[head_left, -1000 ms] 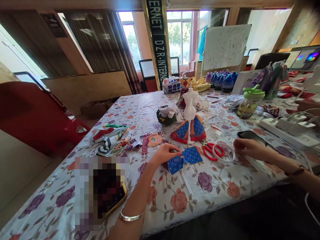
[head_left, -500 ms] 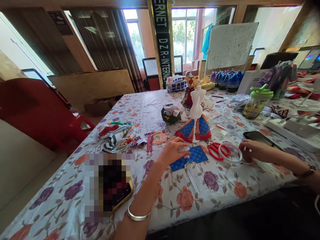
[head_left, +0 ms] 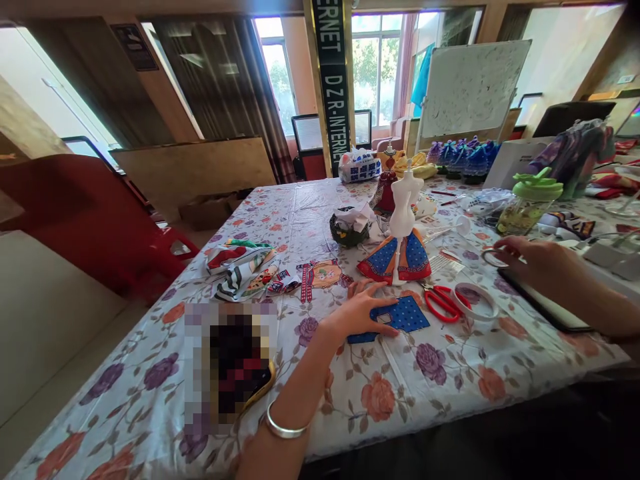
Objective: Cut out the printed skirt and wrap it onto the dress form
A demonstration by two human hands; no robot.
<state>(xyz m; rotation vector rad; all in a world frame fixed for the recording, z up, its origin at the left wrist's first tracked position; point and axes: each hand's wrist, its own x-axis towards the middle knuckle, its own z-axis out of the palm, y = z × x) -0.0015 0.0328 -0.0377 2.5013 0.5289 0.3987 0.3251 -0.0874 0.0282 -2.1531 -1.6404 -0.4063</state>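
My left hand (head_left: 363, 310) lies with its fingers spread on a piece of blue dotted fabric (head_left: 413, 313), covering part of it. My right hand (head_left: 537, 267) is above the dark-edged phone (head_left: 545, 300), fingers closed on a thin pale ring (head_left: 487, 257) that looks like a narrow roll of tape. Between the hands are red-handled scissors (head_left: 443, 305) and a wider white roll of tape (head_left: 493, 309). Just beyond my left hand, a white mini dress form (head_left: 404, 200) stands over a blue and orange skirt piece (head_left: 377, 261).
Patterned fabric scraps (head_left: 240, 267) and a cut-out piece (head_left: 325, 273) lie at left. A partly blurred phone (head_left: 260, 390) is near my left forearm. A dark basket (head_left: 347, 230), a green-lidded jar (head_left: 530, 200) and a white power strip (head_left: 607, 267) stand farther off.
My right hand has lifted away from the table beside the wide tape roll, up and to the right, with the thin ring. My left fingers have spread farther over the blue fabric.
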